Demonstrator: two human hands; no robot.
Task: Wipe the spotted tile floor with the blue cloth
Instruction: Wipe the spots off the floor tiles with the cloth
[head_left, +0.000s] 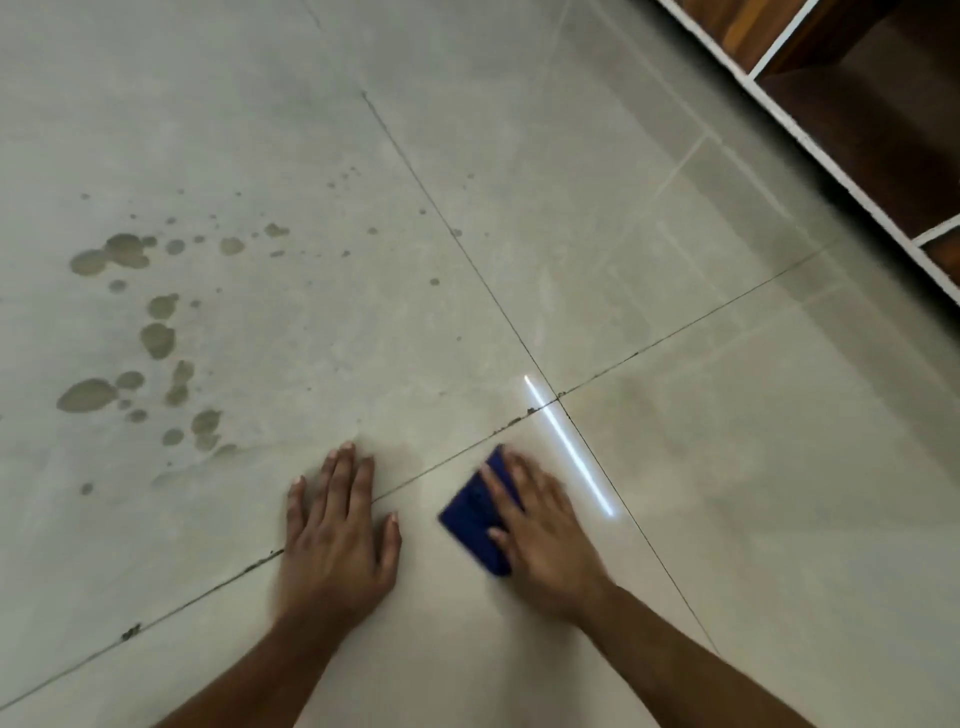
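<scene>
While the right hand (540, 525) lies palm-down with its fingers extended flat on the blue cloth (478, 519), pressing it to the tile floor (727, 467), no finger is curled round the fabric. The cloth is folded into a compact pad and sits just below the grout line crossing (560, 397), slightly left of it. The left hand (340, 530) rests flat on the floor to the left of the cloth, apart from it, fingers straight and holding nothing; its fingertips lie across a grout line. Brownish spots (156, 338) are scattered well to the left of the crossing and above the left hand. A bright streak of reflected light (569, 449) runs down from the crossing, just right of the cloth. A wooden shelf unit with white edges (857, 130) stands far up and right of the crossing.
</scene>
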